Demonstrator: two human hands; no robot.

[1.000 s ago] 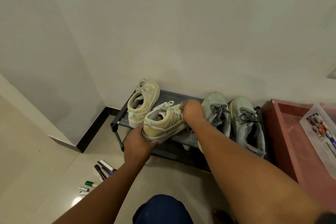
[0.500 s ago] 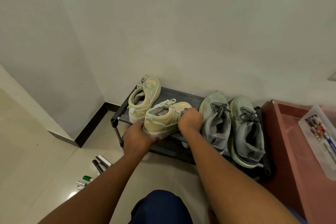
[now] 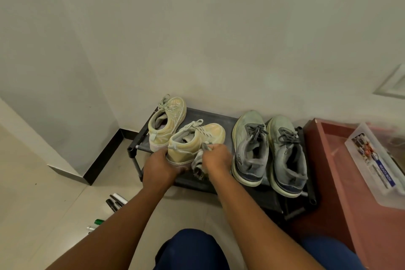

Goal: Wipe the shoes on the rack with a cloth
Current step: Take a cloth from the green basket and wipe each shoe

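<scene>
A low dark shoe rack (image 3: 221, 117) stands against the wall. On its left end sit two cream sneakers, one further back (image 3: 167, 119) and one nearer (image 3: 197, 140). My left hand (image 3: 161, 167) holds the nearer cream sneaker at its heel and sole. My right hand (image 3: 215, 158) grips a grey cloth (image 3: 200, 164) and presses it against that sneaker's right side. Two grey sneakers (image 3: 251, 147) (image 3: 287, 153) stand side by side on the rack's right end.
A reddish-brown cabinet (image 3: 328, 160) stands right of the rack with a clear plastic box (image 3: 377, 160) on it. Several markers (image 3: 114, 201) lie on the tiled floor at lower left. A wall corner with dark skirting (image 3: 103, 155) juts out on the left. My knee (image 3: 190, 250) is below.
The nearer cream sneaker has come down from a lifted, tilted position onto the rack's front. My right hand slid from its laces down to its side, and the cloth now shows.
</scene>
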